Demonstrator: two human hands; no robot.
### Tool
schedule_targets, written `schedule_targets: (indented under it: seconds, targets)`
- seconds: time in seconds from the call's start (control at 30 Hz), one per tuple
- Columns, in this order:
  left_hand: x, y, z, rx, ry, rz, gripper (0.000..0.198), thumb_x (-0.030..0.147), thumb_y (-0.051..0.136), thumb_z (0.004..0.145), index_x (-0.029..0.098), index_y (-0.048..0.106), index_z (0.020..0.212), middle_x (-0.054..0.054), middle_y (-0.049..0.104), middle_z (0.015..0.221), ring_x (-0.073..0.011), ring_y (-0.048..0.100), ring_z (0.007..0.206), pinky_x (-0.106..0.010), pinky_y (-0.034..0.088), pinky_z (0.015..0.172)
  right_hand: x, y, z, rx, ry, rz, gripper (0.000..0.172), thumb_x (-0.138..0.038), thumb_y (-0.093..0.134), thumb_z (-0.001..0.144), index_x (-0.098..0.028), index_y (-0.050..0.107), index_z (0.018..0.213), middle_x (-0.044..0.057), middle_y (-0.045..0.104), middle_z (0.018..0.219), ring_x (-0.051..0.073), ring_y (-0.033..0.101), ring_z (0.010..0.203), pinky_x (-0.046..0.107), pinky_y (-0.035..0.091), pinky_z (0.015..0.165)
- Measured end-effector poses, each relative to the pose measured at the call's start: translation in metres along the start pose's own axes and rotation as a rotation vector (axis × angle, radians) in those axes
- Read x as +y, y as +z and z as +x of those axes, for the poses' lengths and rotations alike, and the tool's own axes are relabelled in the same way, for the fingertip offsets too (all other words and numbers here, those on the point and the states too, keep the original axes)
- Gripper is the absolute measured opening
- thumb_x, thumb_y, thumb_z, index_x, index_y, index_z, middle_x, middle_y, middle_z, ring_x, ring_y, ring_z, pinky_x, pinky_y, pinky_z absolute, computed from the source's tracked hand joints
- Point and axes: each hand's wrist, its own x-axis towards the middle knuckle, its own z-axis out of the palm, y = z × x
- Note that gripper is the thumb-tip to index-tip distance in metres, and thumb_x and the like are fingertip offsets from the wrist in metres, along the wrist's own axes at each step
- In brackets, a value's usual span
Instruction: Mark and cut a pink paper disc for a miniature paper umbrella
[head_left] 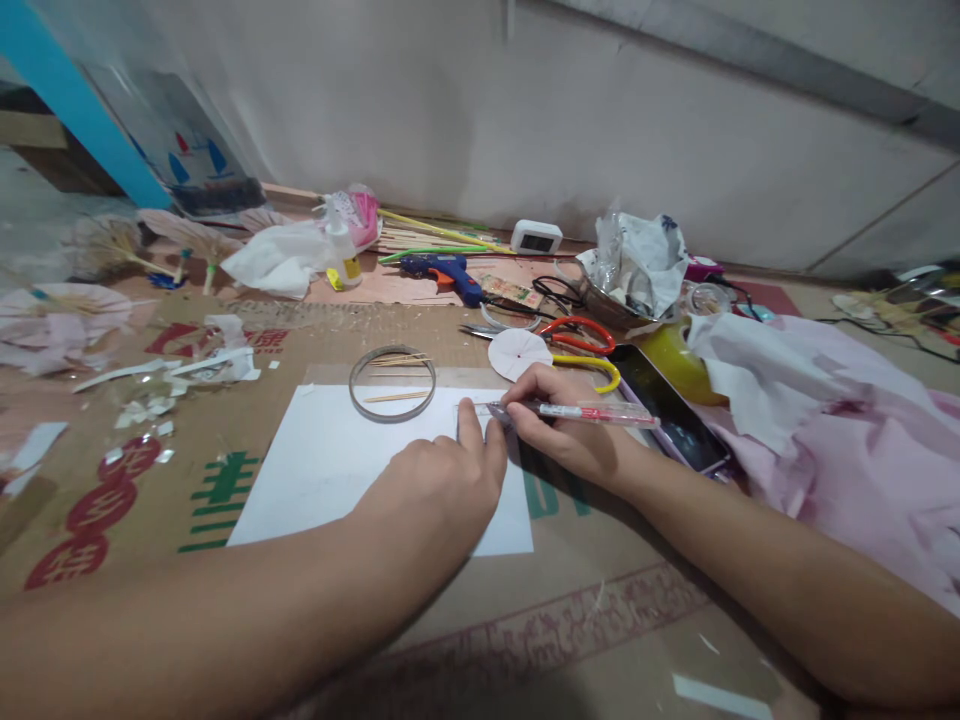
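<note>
My right hand (559,420) is closed around a clear-barrelled pen (600,412) with red parts, its tip end toward the sheet. My left hand (442,480) presses down on the white paper (300,470) with its fingers stretched out, close to the pen tip. Under those fingertips shows the edge of a small flat piece, perhaps clear, that I cannot make out well. A grey ring (354,385) lies over the paper's top edge with several toothpicks (397,397) inside it. Just beyond my right hand lies a white paper disc (519,354).
Cardboard (600,620) covers the work surface. Scissors with orange and yellow handles (592,365) and a phone (667,410) lie right of the paper. Behind are a blue glue gun (450,275), a glue bottle (342,250) and sticks. Pink cloth-like sheets (840,450) fill the right; paper scraps (146,410), left.
</note>
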Motion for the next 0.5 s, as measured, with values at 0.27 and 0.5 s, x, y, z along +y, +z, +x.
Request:
schedule_targets:
  seconds: [0.27,0.5]
  targets:
    - [0.0011,0.0031,-0.0010,0.022,0.006,0.033,0.063,0.005,0.046,0.092,0.004,0.043,0.155,-0.039,0.051,0.144,-0.0224,0.072,0.058,-0.030,0.057,0.044,0.0008,0.0001,0.0003,0.015,-0.004,-0.018,0.007,-0.026,0.063,0.089,-0.020,0.064,0.087,0.002,0.070,0.078,0.015,0.062,0.068,0.027,0.045,0.062]
    - [0.0004,0.0018,0.0004,0.009,-0.001,-0.002,0.063,0.007,0.049,0.093,0.005,0.042,0.156,-0.040,0.051,0.144,-0.0231,0.073,0.059,-0.030,0.057,0.044,0.0008,0.0004,0.0006,0.013,-0.015,-0.006,0.007,-0.026,0.062,0.090,-0.020,0.063,0.086,0.001,0.069,0.078,0.015,0.061,0.068,0.026,0.045,0.061]
